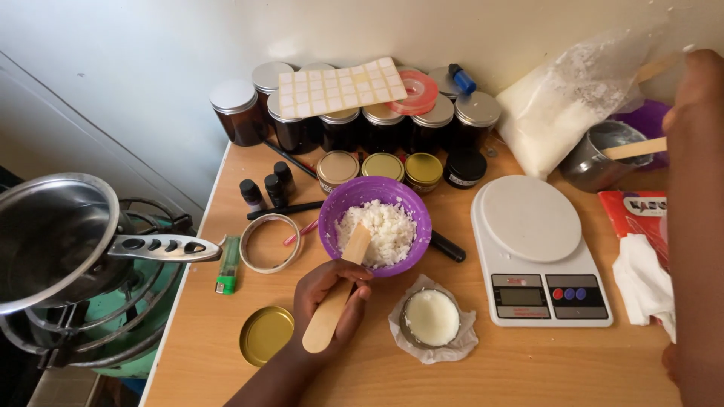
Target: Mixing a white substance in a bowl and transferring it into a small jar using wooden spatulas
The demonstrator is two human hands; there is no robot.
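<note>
My left hand (pixel 332 290) grips a flat wooden spatula (pixel 329 320) whose tip rests in the white wax flakes (pixel 386 230) inside a purple bowl (pixel 329 205). At the far right my right hand (pixel 697 90) is raised beside a clear bag of white flakes (pixel 566 105), closed on a thin wooden stick (pixel 654 68) that points into the bag. A second wooden stick (pixel 637 148) stands in a small metal cup (pixel 592 162) just below that hand. A small tin of set white wax (pixel 431 316) sits on paper next to my left hand.
A white kitchen scale (pixel 528 218) stands right of the bowl. Dark jars (pixel 234 113) with metal lids line the wall under a sticker sheet (pixel 343 87). A gold lid (pixel 265 334), green lighter (pixel 228 265), tape ring (pixel 270 243) and steel pot (pixel 53 234) on a gas burner lie left.
</note>
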